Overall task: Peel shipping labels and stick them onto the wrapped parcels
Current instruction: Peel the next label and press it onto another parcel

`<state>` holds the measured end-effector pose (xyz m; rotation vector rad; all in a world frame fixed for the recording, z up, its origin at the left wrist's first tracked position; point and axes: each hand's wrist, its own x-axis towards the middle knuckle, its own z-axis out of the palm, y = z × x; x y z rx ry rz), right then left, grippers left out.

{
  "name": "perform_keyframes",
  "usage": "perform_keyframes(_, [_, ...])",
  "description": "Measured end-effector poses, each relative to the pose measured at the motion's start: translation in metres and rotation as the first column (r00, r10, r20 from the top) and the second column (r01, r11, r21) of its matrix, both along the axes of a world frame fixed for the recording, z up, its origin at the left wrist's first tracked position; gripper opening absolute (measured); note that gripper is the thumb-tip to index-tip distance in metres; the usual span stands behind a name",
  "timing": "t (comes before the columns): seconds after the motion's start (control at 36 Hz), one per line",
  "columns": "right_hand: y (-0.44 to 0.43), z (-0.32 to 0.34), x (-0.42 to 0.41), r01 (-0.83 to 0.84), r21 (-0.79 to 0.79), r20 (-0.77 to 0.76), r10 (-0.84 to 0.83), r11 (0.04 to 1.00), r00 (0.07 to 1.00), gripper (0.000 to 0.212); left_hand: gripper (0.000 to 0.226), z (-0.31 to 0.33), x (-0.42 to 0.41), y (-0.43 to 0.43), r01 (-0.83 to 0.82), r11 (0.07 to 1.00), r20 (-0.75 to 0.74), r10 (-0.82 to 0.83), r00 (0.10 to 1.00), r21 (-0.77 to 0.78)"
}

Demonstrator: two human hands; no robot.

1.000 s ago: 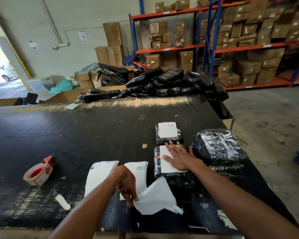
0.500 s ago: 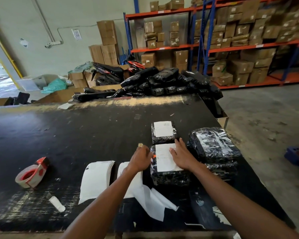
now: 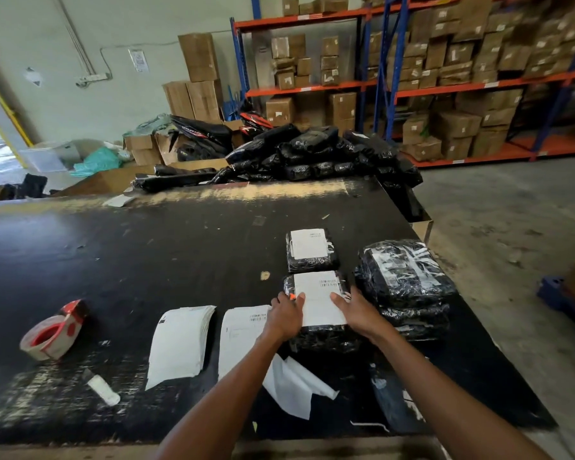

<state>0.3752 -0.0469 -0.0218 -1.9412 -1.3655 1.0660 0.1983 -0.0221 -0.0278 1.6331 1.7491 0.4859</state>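
Looking down from the head camera, a black wrapped parcel [image 3: 322, 313] is seen on a dark bench [image 3: 146, 260], a white shipping label [image 3: 317, 298] laid on its top. The left hand [image 3: 286, 315] is pressed on the label's left edge, the right hand [image 3: 357, 310] on its right edge, fingers [image 3: 339, 298] flat and slightly spread. Just beyond this parcel a second labelled parcel [image 3: 311, 250] lies. Left of the parcel, two label stacks [image 3: 180, 343] and, further left, a tape dispenser [image 3: 55, 330] are seen. Right of it, a pile of parcels [image 3: 409, 280] is stacked.
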Motion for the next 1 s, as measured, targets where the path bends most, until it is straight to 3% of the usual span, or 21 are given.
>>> perform_keyframes(0.08, [-0.002, -0.003, 0.006, 0.014, -0.013, -0.096, -0.016, 1.000, 0.995, 0.079, 0.059, -0.001, 0.007, -0.001, -0.017, 0.999, -0.024, 0.018, 1.000, 0.028])
perform_keyframes(0.22, [-0.013, 0.013, -0.006, 0.010, -0.010, -0.103, -0.011, 1.000, 0.995, 0.068, 0.053, 0.002, 0.006, -0.007, -0.040, 0.998, -0.020, 0.041, 0.999, 0.057])
perform_keyframes(0.36, [-0.005, 0.025, -0.003, -0.055, -0.014, -0.061, 0.054, 0.998, 0.997, 0.093, 0.051, 0.008, 0.003, -0.007, -0.070, 0.994, 0.034, 0.067, 0.997, 0.086])
perform_keyframes(0.47, [0.009, 0.044, 0.001, -0.075, 0.008, -0.038, 0.075, 0.997, 0.996, 0.084, 0.049, 0.020, -0.003, 0.002, -0.093, 0.983, 0.113, 0.075, 0.991, 0.157])
perform_keyframes(0.69, [0.063, 0.089, 0.004, -0.038, 0.117, -0.031, 0.042, 0.992, 0.999, 0.064, 0.048, 0.076, -0.011, 0.066, -0.102, 0.973, 0.184, 0.063, 0.981, 0.209])
perform_keyframes(0.83, [0.104, 0.110, 0.007, 0.008, 0.150, -0.064, 0.001, 0.989, 0.998, 0.076, 0.047, 0.098, -0.005, 0.112, -0.118, 0.975, 0.264, 0.066, 0.962, 0.188])
perform_keyframes(1.0, [0.142, 0.109, 0.010, 0.070, 0.179, -0.051, -0.062, 0.981, 0.997, 0.061, 0.046, 0.098, 0.006, 0.151, -0.101, 0.977, 0.265, 0.048, 0.963, 0.189])
